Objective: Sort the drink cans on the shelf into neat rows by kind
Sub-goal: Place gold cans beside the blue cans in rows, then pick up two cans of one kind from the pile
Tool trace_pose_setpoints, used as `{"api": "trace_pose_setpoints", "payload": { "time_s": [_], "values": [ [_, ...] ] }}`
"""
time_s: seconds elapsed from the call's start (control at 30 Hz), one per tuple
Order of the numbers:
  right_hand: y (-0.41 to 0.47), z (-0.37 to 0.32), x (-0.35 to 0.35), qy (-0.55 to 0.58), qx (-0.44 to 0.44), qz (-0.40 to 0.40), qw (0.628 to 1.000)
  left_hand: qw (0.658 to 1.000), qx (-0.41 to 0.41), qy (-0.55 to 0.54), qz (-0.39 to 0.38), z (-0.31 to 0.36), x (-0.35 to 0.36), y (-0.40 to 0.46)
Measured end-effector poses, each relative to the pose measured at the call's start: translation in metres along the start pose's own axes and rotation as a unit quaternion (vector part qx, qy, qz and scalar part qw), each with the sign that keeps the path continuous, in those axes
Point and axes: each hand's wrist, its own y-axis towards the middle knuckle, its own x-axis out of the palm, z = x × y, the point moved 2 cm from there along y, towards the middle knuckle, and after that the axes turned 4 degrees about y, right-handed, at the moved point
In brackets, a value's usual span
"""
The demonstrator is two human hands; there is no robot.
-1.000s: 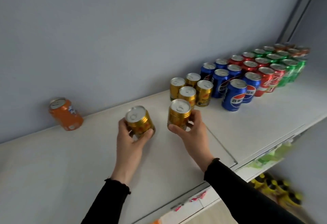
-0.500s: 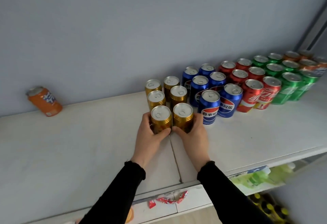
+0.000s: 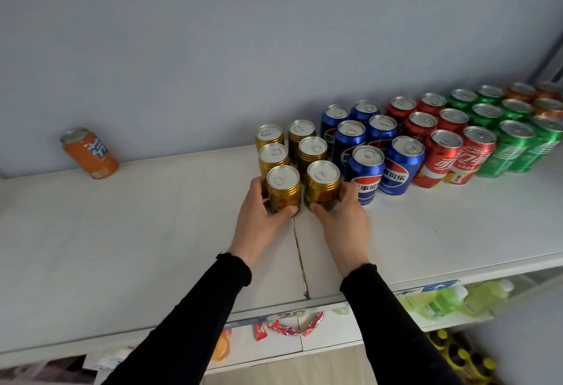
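Gold cans fill both hands at the front of the white shelf (image 3: 152, 232). The left hand (image 3: 259, 217) curls round the left gold can (image 3: 283, 188), thumb across its lower front and fingers wrapped behind its left side; the right hand (image 3: 344, 217) grips the right gold can (image 3: 322, 185) the same way, thumb low in front, fingers round its right side. Both cans stand upright, just beside each other, and form the nearest pair of a two-wide block of gold cans, with four more gold cans (image 3: 292, 145) behind them. Each has a ribbed gold shoulder, a silver pull-tab lid and a red-and-gold label whose writing is too blurred to read. Both forearms reach forward in black sleeves (image 3: 189, 323).

Right of the gold block stand blue Pepsi cans (image 3: 399, 168) with the red, white and blue globe and Chinese characters, the nearest one touching or almost touching the fingers of the right hand. Next come red Coca-Cola cans (image 3: 441, 159) with white Chinese script, then green cans (image 3: 515, 150) with white lettering I cannot read, then a few orange cans (image 3: 545, 101) at the far right edge. Well apart on the left, a lone orange can (image 3: 91, 153) with blue-and-white lettering stands near the grey-blue wall (image 3: 213, 34).
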Motion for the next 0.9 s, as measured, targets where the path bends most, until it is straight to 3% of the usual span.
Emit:
{"api": "trace_pose_setpoints", "payload": {
  "time_s": [0.17,0.33,0.57,0.77,0.9],
  "values": [
    [-0.020,0.005,-0.014,-0.095,-0.027,-0.021,0.995,1.000,-0.004,0.012,-0.012,-0.007,-0.013,-0.017],
    [-0.059,-0.013,-0.005,-0.193,-0.165,0.002,0.967,0.997,0.002,0.054,0.057,-0.025,-0.056,-0.054],
    [-0.089,-0.091,0.088,-0.108,-0.344,-0.100,0.927,0.984,-0.014,0.089,0.157,-0.067,-0.158,-0.089],
    [-0.104,-0.168,0.205,-0.073,-0.386,-0.168,0.904,0.964,-0.047,0.073,0.252,-0.124,-0.280,-0.108],
    [-0.110,-0.209,0.279,-0.036,-0.372,-0.182,0.910,0.944,-0.061,0.057,0.318,-0.164,-0.371,-0.107]
  ]
}}
